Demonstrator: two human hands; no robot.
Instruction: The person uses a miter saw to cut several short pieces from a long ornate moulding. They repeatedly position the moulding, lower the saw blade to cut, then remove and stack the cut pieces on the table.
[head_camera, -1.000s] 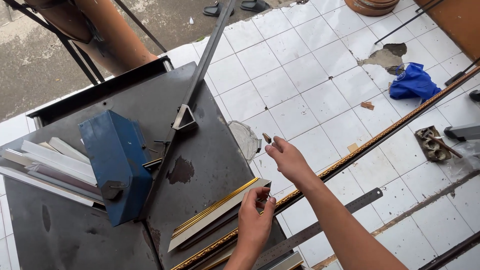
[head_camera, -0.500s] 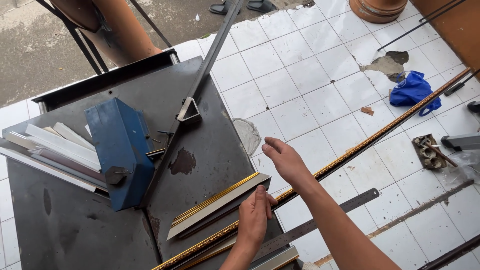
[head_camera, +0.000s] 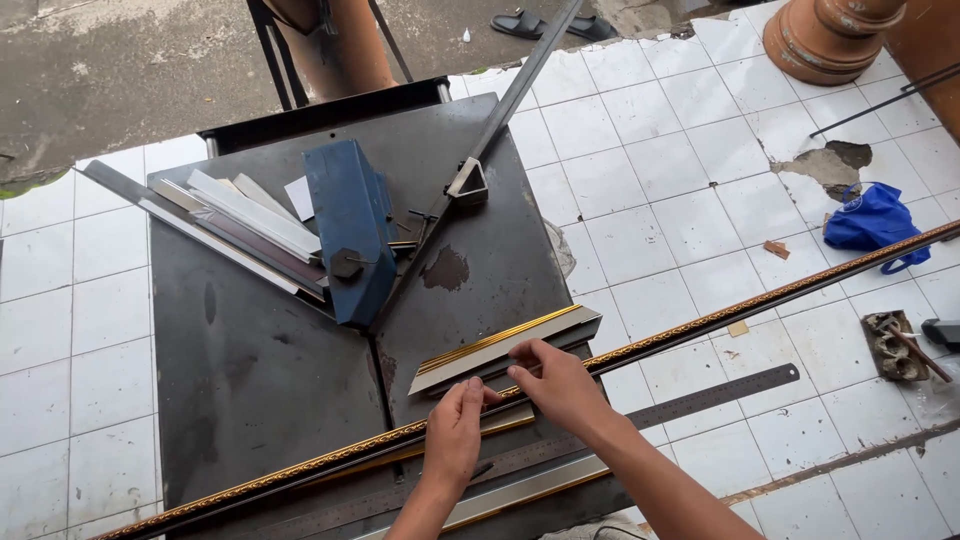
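Head view, reading left to right from the blue miter cutter (head_camera: 350, 230) as landmark: left of it lies a stack of pale moulding strips (head_camera: 245, 222) on the dark steel table (head_camera: 240, 350). Below and right of the cutter, the left hand (head_camera: 455, 432) rests on a long gold-beaded moulding (head_camera: 700, 325) that runs diagonally across the table and out over the white tiles; its fingers are curled narrow, pinching the strip's edge. Just right of it, the right hand (head_camera: 560, 383) lies flat, fingers spread over the same moulding and touching a short gold-edged offcut (head_camera: 505, 350). A steel ruler (head_camera: 715, 392) lies beyond. Judging by this, pressing the long strip flat and steady with both hands, well apart, would keep it from flexing.
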